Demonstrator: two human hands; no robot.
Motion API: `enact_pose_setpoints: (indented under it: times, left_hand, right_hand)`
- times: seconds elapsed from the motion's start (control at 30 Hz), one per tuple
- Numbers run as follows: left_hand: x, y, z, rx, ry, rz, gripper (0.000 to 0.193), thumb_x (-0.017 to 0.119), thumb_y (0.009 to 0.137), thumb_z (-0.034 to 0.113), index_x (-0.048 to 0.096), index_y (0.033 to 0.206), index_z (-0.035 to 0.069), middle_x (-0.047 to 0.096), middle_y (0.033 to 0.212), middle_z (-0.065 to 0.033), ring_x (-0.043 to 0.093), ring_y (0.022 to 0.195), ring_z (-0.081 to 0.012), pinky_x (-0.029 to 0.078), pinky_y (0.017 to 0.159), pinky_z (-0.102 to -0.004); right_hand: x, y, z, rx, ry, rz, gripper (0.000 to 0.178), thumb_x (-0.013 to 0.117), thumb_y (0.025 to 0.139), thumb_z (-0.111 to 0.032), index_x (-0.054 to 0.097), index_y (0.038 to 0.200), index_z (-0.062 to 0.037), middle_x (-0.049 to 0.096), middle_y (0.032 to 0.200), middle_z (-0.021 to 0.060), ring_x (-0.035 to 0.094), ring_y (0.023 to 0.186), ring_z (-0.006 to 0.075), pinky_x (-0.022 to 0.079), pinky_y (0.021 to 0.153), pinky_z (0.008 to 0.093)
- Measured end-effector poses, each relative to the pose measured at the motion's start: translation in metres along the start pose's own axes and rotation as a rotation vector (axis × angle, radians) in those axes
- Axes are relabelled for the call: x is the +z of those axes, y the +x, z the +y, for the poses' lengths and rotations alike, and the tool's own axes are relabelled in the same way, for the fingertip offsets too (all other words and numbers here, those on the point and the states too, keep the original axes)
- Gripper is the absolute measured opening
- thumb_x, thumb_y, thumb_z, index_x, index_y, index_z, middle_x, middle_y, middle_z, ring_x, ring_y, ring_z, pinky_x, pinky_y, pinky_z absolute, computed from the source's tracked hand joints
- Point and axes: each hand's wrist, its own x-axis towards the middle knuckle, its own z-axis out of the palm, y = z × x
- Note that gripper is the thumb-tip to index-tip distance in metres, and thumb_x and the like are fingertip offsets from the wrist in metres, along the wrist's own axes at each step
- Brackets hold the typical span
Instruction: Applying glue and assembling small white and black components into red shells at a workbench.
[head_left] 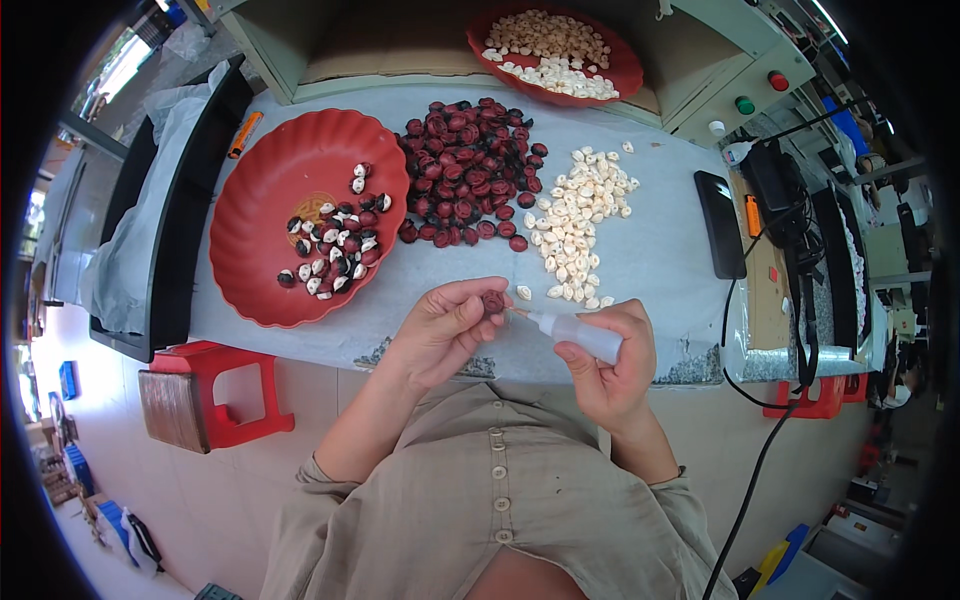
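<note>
Between its fingertips my left hand [445, 330] pinches a small dark red shell-like piece [492, 301]. My right hand [618, 365] is wrapped round a translucent squeeze bottle [585, 336], whose thin nozzle points left at the red piece, touching it or very close. Just beyond the hands lies a loose cream-white piece [524, 292], beside a spread of similar white pieces [570, 225]. A heap of dark red and black pieces [465, 175] sits farther back. On the left, a red scalloped tray [245, 245] holds several red-and-white joined pieces [335, 245].
A second red tray [632, 75] with white and tan pieces stands inside a pale green cabinet [700, 90] at the back. To the right lie a black phone [720, 225] and cables. A black bin [190, 190] flanks the left; a red stool [225, 395] stands below.
</note>
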Motion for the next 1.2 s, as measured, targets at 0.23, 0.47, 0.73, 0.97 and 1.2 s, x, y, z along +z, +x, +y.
enact_pose_setpoints:
  times: [0.23, 0.47, 0.73, 0.97, 1.2]
  left_hand:
    - [0.002, -0.001, 0.001, -0.026, -0.011, 0.0, 0.029, 0.052, 0.08, 0.012, 0.051, 0.106, -0.002, 0.056, 0.092, -0.0104, 0.053, 0.075, -0.0121, 0.046, 0.063, -0.0191]
    - [0.002, -0.001, 0.001, -0.051, -0.034, 0.013, 0.034, 0.056, 0.078, 0.014, 0.049, 0.105, -0.005, 0.055, 0.091, -0.0123, 0.053, 0.075, -0.0134, 0.047, 0.063, -0.0172]
    - [0.001, -0.001, 0.0, -0.055, -0.028, 0.008, 0.033, 0.056, 0.078, 0.015, 0.05, 0.104, -0.005, 0.055, 0.091, -0.012, 0.054, 0.075, -0.0136, 0.047, 0.062, -0.0168]
    - [0.001, -0.002, 0.001, -0.055, 0.001, 0.009, 0.032, 0.055, 0.078, 0.014, 0.051, 0.104, -0.004, 0.055, 0.09, -0.0117, 0.054, 0.074, -0.0129, 0.047, 0.061, -0.0168]
    - [0.001, -0.002, 0.001, -0.062, 0.016, 0.016, 0.032, 0.057, 0.077, 0.014, 0.051, 0.103, -0.004, 0.056, 0.089, -0.0115, 0.054, 0.074, -0.0125, 0.047, 0.06, -0.0169]
  right_hand:
    - [-0.001, -0.008, 0.006, 0.22, 0.238, 0.034, 0.027, 0.063, 0.071, -0.006, 0.045, 0.09, 0.0001, 0.046, 0.078, 0.0082, 0.045, 0.065, 0.014, 0.037, 0.055, 0.0221]
    - [0.007, -0.005, 0.01, 0.351, 0.463, 0.057, 0.025, 0.059, 0.074, -0.004, 0.042, 0.092, 0.0005, 0.042, 0.084, 0.0066, 0.044, 0.07, 0.0102, 0.037, 0.059, 0.0198]
    - [0.009, -0.005, 0.012, 0.363, 0.473, 0.046, 0.026, 0.06, 0.074, -0.007, 0.043, 0.092, 0.0003, 0.043, 0.083, 0.0065, 0.044, 0.07, 0.0105, 0.037, 0.06, 0.0198]
    - [0.003, 0.0, 0.012, 0.338, 0.434, -0.034, 0.025, 0.061, 0.073, -0.008, 0.045, 0.091, 0.0001, 0.044, 0.081, 0.0066, 0.043, 0.067, 0.0106, 0.037, 0.057, 0.021]
    - [-0.011, 0.019, 0.009, 0.26, 0.299, -0.16, 0.024, 0.063, 0.072, -0.009, 0.047, 0.088, -0.0005, 0.046, 0.076, 0.0079, 0.045, 0.064, 0.0137, 0.037, 0.055, 0.023]
